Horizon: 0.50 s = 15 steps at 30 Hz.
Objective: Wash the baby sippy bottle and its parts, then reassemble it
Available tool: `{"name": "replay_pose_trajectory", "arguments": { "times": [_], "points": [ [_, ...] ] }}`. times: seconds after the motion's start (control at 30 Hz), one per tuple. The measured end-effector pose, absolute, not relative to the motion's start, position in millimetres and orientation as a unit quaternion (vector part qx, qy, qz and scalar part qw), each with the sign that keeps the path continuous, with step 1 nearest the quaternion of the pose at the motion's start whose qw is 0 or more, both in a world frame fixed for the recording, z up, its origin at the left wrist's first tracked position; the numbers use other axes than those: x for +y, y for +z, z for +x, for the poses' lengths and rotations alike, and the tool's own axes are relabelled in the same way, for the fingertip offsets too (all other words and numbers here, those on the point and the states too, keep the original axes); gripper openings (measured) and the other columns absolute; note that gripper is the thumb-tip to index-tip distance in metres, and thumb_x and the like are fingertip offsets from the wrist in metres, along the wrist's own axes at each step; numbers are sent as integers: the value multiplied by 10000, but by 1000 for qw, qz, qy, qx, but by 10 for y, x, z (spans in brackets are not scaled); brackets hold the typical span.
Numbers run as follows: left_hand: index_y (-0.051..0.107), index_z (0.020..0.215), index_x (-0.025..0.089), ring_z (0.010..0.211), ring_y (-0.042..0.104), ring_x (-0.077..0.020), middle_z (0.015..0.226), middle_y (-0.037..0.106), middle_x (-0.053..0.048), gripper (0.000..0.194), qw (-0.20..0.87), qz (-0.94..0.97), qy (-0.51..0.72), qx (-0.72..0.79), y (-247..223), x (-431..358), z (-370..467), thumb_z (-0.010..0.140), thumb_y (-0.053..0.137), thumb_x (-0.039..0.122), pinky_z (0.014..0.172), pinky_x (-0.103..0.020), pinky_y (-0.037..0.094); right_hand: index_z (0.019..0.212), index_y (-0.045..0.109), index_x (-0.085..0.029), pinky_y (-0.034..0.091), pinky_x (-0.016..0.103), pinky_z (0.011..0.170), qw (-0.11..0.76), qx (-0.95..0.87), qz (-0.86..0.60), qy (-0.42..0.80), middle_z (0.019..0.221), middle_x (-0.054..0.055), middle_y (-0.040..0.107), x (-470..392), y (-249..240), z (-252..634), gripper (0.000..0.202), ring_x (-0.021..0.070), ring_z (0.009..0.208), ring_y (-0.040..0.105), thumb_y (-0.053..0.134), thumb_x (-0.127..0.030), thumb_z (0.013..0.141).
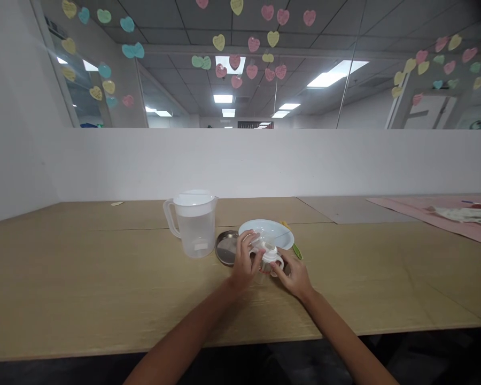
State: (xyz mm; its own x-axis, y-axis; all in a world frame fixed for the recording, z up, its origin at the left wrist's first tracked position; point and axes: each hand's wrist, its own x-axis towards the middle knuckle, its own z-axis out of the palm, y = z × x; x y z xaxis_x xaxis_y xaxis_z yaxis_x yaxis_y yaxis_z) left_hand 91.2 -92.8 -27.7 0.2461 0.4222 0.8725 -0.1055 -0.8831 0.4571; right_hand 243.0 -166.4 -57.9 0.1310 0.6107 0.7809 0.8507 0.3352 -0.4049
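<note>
A baby bottle (269, 256) with a white collar and white side handles stands upright just above or on the table; its base is hard to make out. My left hand (245, 262) is closed around a clear dome-shaped cap (258, 239) at the top left of the bottle. Whether the cap touches the collar I cannot tell. Fingers of my right hand (295, 275) grip the bottle at its right handle. Right behind the bottle sits a white oval bowl (248, 225). A round metal dish (225, 247) lies left of my left hand, partly hidden by it.
A translucent plastic jug (196, 232) with its handle to the left stands beyond the metal dish. A green and yellow utensil (297, 251) lies at the bowl's right edge. Pink sheeting (409, 206) with items on it covers the far right. A white wall (240, 163) rises behind the table (116, 289).
</note>
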Motion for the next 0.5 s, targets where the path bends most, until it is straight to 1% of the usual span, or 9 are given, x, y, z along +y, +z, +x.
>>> {"name": "replay_pose_trajectory", "arguments": {
  "times": [0.1,0.13,0.23,0.3,0.37,0.5],
  "points": [
    [305,1314,205,1163,492,-218,1326,352,-161,444,209,744,627,102,-264,-930,916,903,434,313,895,-352,500,1185,553,-184,493,338,592,482,-664,-556,-131,744,53,668,-1665,-578,2403,418,194,578,593,508,-405,833],
    [311,1312,202,1168,489,-221,1317,374,-160,443,193,748,625,108,-246,-934,911,902,436,315,914,-364,488,1187,553,-174,487,332,583,479,-668,-553,-136,714,48,660,-1666,-578,2399,424,188,558,584,508,-403,834],
    [391,1270,195,1204,452,-239,1265,459,-145,393,127,778,602,127,-178,-951,876,897,443,304,989,-409,421,1174,564,-155,473,318,572,472,-675,-547,-153,661,39,640,-1673,-575,2402,420,176,533,569,509,-396,834],
    [414,1271,192,1206,448,-245,1259,475,-142,386,97,796,583,131,-151,-958,851,898,436,288,1011,-420,390,1166,568,-151,475,314,580,472,-675,-544,-161,682,46,647,-1679,-569,2407,414,175,545,575,510,-392,834],
    [403,1298,195,1202,451,-247,1282,460,-142,408,76,817,560,113,-154,-959,836,899,427,276,1005,-416,390,1163,565,-145,482,314,596,473,-674,-543,-166,731,61,662,-1686,-556,2408,413,178,576,591,511,-388,834],
    [314,1369,196,1223,428,-260,1325,429,-148,494,59,837,537,93,-208,-955,838,895,430,280,996,-429,388,1167,554,-157,499,317,636,479,-672,-539,-172,849,79,680,-1703,-523,2413,401,185,655,621,514,-374,833]
  ]
}}
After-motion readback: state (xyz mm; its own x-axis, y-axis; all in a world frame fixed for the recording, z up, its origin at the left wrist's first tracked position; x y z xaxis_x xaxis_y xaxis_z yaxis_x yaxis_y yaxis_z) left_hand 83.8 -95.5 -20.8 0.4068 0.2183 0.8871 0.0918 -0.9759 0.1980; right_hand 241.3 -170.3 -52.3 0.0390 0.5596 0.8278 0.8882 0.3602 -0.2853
